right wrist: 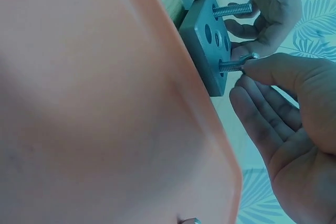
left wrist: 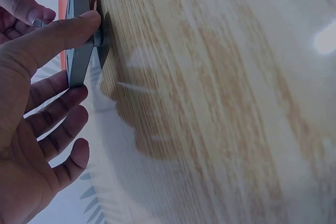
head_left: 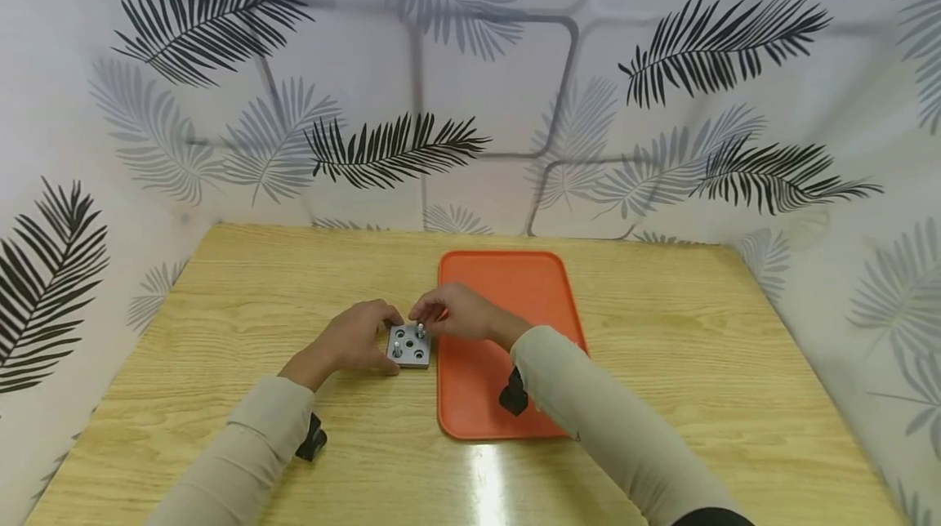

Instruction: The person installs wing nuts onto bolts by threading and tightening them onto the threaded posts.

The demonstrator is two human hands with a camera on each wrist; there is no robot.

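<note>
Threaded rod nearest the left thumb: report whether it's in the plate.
In: right wrist view shows the rod projecting from a hole in the plate.

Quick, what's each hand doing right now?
Left hand: gripping the metal plate by its edges.
Right hand: pinching a bolt standing in that plate.

1. Some kind of small work spot at a table; cannot tell if in a home, a lab or a workshop.
2. Shiny yellow table (head_left: 662, 330) with wood lines.
3. Pale walls (head_left: 492, 85) with black and gray leaf pictures, behind and on both sides.
4. Red-orange tray (head_left: 478, 395) and gray metal block (head_left: 408, 351) with bolts (right wrist: 233, 9), like workshop bits.
</note>
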